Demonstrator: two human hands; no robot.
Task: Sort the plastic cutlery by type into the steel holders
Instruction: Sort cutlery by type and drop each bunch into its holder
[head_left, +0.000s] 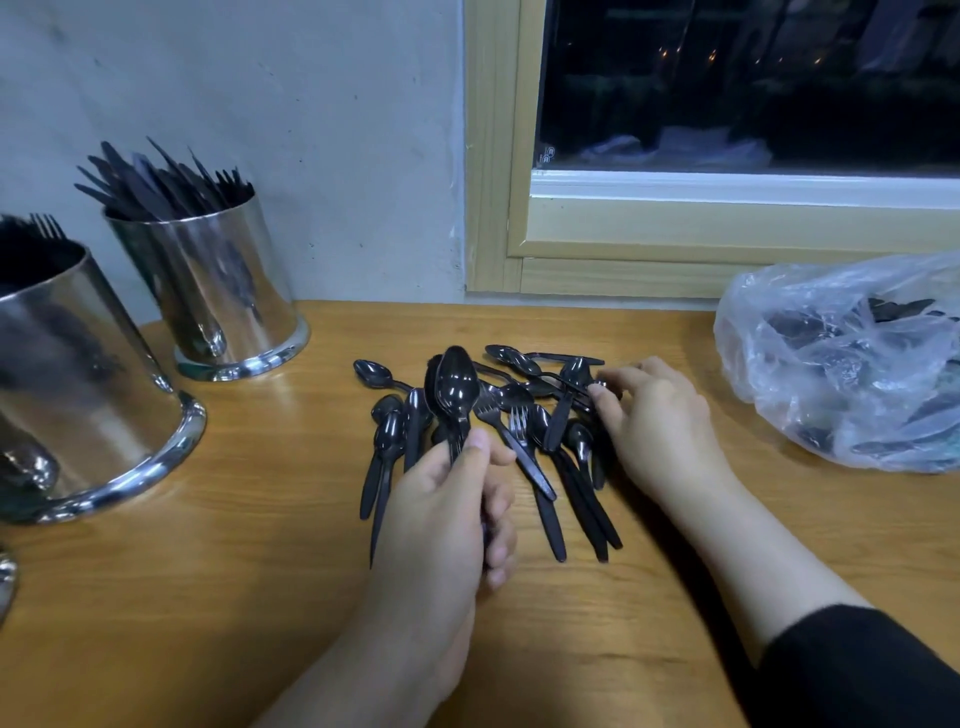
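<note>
Your left hand (447, 499) grips a bunch of spoons (456, 397) upright, your right hand (657, 421) pinches at the cutlery pile (524, 431) from its 3 o'clock edge, two steel holders (218, 291) stand at 10 o'clock, a bag (852, 364) at 2, bare table (260, 597) between.

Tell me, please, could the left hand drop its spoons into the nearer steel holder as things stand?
Probably yes. The left hand grips a bunch of spoons, and only bare table lies between it and the nearer holder, whose top is open, though forks already stand inside.
</note>
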